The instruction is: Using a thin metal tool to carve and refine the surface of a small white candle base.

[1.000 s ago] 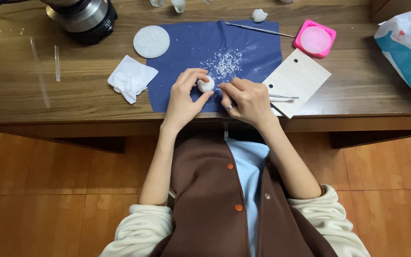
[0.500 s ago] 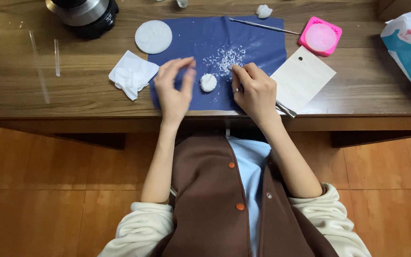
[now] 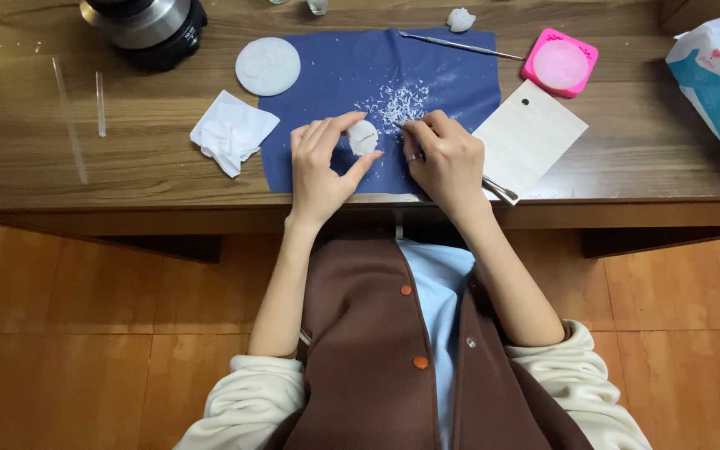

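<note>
Gripping again: my left hand re-pinches the white lump | right hand clamps carving tool, tip returned | shavings beyond.

Two bare hands, left hand and right hand, forearms bare to the elbows. Thin ring on a right-hand finger. Cream sleeves, soft knit look, bunched in thick folds just behind both elbows. Brown vest below the wrists, worn open down the front. Three orange round buttons run along its left edge, one pale snap stud on the opposite edge. Light blue shirt shows in the gap between the vest halves, directly beneath the hands.
</note>
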